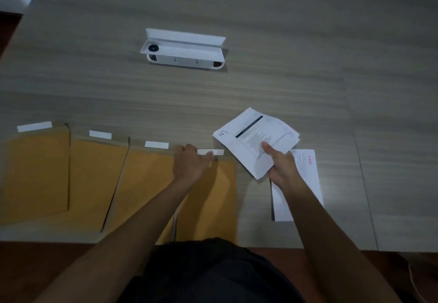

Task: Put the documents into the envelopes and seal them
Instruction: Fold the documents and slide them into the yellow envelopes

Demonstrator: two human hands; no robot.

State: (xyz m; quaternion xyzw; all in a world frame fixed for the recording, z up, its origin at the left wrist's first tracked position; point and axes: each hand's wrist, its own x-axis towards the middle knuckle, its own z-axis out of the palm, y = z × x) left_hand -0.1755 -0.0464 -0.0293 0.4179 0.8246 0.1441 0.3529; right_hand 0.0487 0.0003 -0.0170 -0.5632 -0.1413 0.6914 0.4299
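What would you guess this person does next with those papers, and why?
Probably lift the flap of the rightmost envelope and slide the papers in. The left hand already rests at that envelope's top edge by its white strip, and the right hand holds the papers just beside it.

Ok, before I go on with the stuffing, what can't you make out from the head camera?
- Rightmost envelope: mouth hidden under the left hand, so open or shut is unclear.
- Documents held by the right hand: print too small, sheet count unclear.
- Sheet on the table: partly covered by the right forearm.
- White box: contents unreadable.
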